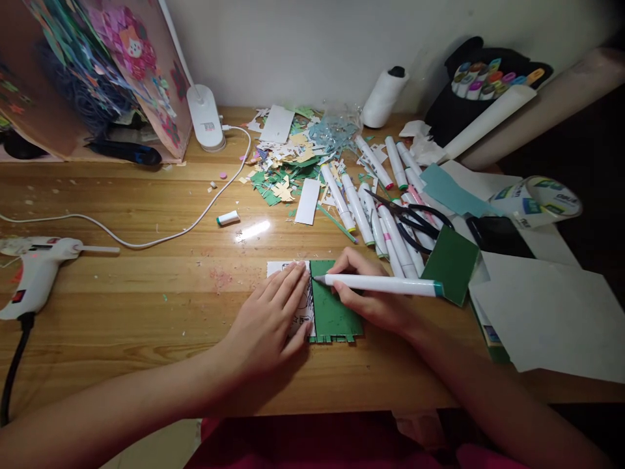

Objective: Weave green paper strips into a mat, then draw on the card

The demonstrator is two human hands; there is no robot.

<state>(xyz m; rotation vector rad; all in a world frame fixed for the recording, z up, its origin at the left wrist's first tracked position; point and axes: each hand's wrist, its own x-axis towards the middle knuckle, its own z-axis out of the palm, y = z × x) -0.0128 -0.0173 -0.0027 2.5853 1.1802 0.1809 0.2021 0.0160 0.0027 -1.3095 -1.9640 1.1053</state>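
My left hand lies flat, fingers stretched out, pressing on a white printed paper on the wooden table. Beside it lies a green paper piece with notches along its lower edge. My right hand grips a white marker with a green end cap. The marker's tip touches the top left of the green piece, near the seam with the white paper.
Several white markers and black scissors lie behind my right hand, with a pile of paper scraps. A glue gun and white cable are at left. Green card, paper sheets, tape roll at right.
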